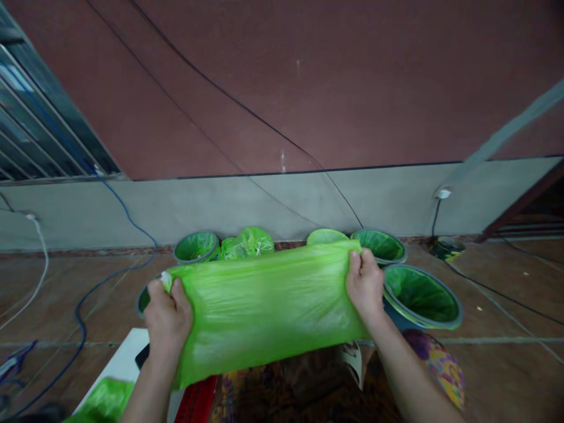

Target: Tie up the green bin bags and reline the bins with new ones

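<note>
A light green plastic bag [268, 305] is stretched wide and flat between my two hands, in front of my body. My left hand [167, 314] is closed on its upper left corner, where a small white bit shows above the fingers. At the upper right corner my right hand [365, 282] pinches the bag's edge. Beyond my right hand stands a bin [420, 296] lined with green plastic. Another lined bin [379, 247] is behind it, against the wall. The bag hides part of the floor and my lap.
By the wall stand a lined bin [197, 247] and bunched green bags [251, 242]. A blue cable [81, 317] snakes over the tiled floor at left. Beside my left arm are a white board [117, 358] and more green plastic [108, 399]. A small can [447, 248] sits at right.
</note>
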Motion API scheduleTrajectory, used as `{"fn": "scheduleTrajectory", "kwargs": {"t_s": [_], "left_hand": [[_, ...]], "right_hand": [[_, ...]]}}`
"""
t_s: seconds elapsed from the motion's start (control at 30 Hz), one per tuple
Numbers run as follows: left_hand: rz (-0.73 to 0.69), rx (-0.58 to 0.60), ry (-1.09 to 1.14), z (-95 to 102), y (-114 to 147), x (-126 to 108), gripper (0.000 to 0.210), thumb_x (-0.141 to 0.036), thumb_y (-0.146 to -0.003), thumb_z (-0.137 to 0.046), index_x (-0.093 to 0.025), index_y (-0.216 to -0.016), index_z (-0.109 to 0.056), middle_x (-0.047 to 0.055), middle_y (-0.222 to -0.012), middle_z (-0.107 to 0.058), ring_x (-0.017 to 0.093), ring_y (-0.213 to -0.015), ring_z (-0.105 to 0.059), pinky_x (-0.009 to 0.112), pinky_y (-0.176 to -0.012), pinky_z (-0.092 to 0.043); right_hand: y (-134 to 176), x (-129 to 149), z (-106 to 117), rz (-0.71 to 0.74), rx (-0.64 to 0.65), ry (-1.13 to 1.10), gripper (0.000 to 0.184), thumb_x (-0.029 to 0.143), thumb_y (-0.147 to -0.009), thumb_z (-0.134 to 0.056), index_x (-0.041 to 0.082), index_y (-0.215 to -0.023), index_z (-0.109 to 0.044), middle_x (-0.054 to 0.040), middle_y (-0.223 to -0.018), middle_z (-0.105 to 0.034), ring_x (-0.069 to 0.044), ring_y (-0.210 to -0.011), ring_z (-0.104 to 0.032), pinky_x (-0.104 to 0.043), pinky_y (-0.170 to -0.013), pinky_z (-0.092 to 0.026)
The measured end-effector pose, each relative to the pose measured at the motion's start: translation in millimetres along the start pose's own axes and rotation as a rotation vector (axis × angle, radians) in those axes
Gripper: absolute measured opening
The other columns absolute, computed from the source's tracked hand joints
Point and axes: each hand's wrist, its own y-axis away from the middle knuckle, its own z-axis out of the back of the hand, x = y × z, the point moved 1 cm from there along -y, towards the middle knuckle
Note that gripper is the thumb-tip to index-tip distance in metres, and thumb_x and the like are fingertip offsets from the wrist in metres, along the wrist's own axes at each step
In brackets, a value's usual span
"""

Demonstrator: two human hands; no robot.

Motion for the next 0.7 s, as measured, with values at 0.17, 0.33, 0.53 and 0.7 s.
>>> {"fn": "scheduleTrajectory", "kwargs": {"t_s": [0.17,0.33,0.53,0.7], "left_hand": [[-0.05,0.338,-0.328,-15.7,1,36,0.015,-0.029,-0.089,-0.046,-0.017,-0.095,-0.05,0.001,-0.058,-0.054,0.023,-0.055,-0.06,0.028,-0.054,-0.037],[0.044,0.577,-0.47,-55.8,24,92,0.02,-0.024,-0.092,-0.041,-0.01,-0.099,-0.054,0.015,-0.075,-0.069,0.028,-0.074,-0.07,0.032,-0.064,-0.047],[0.119,0.561,-0.355,-103.8,62,131,0.019,-0.026,-0.097,-0.037,-0.013,-0.104,-0.049,0.011,-0.074,-0.068,0.026,-0.072,-0.069,0.029,-0.06,-0.043],[0.254,0.493,-0.133,-140.1,99,138,0.007,-0.022,-0.095,-0.04,-0.017,-0.095,-0.046,0.004,-0.066,-0.06,0.022,-0.062,-0.063,0.026,-0.056,-0.036]], "right_hand": [[16,-23,-39,0.082,0.393,0.277,0.027,0.029,-0.097,-0.038,0.016,-0.091,-0.06,-0.0062,-0.069,-0.063,-0.019,-0.062,-0.057,-0.028,-0.058,-0.031],[73,-64,-99,0.009,0.765,0.454,0.027,0.023,-0.097,-0.039,0.015,-0.094,-0.064,-0.0113,-0.082,-0.07,-0.021,-0.078,-0.065,-0.027,-0.063,-0.036],[139,-98,-147,-0.142,0.843,0.428,0.033,0.027,-0.1,-0.033,0.015,-0.102,-0.064,-0.0111,-0.085,-0.07,-0.02,-0.08,-0.066,-0.026,-0.064,-0.038],[173,-89,-161,-0.301,0.809,0.224,0.034,0.026,-0.1,-0.03,0.015,-0.101,-0.063,-0.0103,-0.081,-0.068,-0.022,-0.077,-0.064,-0.028,-0.063,-0.04]]}}
